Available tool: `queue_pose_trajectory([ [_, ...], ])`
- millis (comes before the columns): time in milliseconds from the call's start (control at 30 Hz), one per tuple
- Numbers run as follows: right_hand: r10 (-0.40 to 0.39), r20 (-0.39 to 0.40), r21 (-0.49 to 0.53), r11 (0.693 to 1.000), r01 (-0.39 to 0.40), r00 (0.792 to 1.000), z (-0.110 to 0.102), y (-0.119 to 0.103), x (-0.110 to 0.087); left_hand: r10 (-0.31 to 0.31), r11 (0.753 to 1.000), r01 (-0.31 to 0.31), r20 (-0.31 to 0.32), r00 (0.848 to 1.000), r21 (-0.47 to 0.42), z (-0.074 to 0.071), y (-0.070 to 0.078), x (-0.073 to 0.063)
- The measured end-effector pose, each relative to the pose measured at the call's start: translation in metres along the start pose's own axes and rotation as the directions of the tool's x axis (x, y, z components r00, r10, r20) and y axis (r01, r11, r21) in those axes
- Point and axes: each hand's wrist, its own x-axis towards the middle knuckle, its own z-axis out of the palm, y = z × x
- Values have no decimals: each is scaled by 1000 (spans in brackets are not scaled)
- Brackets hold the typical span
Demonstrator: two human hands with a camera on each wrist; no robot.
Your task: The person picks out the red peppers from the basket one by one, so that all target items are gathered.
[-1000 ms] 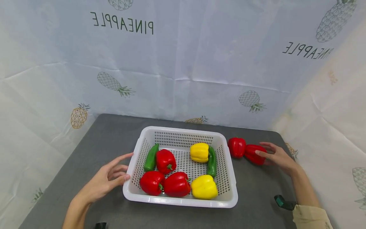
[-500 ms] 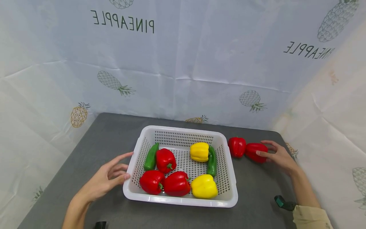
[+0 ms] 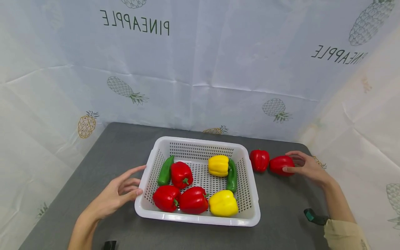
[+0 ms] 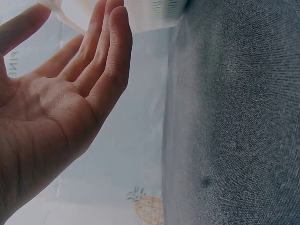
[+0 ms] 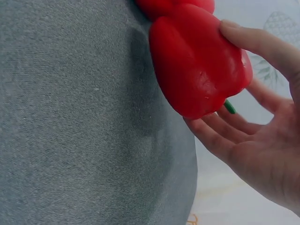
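My right hand (image 3: 312, 169) grips a red bell pepper (image 3: 280, 165) on the right of the table, thumb on the near side and fingers on the far side. In the right wrist view this bell pepper (image 5: 199, 63) shows a short green stem towards the palm; whether it is clear of the cloth I cannot tell. Another red bell pepper (image 3: 259, 160) lies just left of it, beside the basket. My left hand (image 3: 112, 196) touches the left side of the white plastic basket (image 3: 197, 222) with spread, relaxed fingers; nothing lies in its palm in the left wrist view.
Inside the basket lie several red bell peppers (image 3: 193, 200), two yellow bell peppers (image 3: 223, 203) and two long green peppers (image 3: 232, 176). Grey cloth covers the table (image 3: 134, 142). A pineapple-print curtain (image 3: 200, 62) hangs behind and at both sides.
My right hand has shifted slightly right and away from me with the red bell pepper, which has turned a little and drawn apart from its neighbour. My left hand stays at the basket.
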Motion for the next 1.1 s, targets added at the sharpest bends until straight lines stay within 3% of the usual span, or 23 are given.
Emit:
queue_pose_trajectory([
  [400, -32, 94, -40, 999, 36, 995, -4, 4, 11, 19, 1000, -19, -3, 1000, 7, 0, 0, 1],
  [900, -24, 80, -32, 999, 27, 996, -3, 0, 14, 46, 999, -45, 17, 999, -20, -1, -2, 0],
  [1100, -62, 90, 1, 998, 62, 994, -4, 2, 16, 47, 999, -47, 18, 999, -20, -2, -2, 0],
])
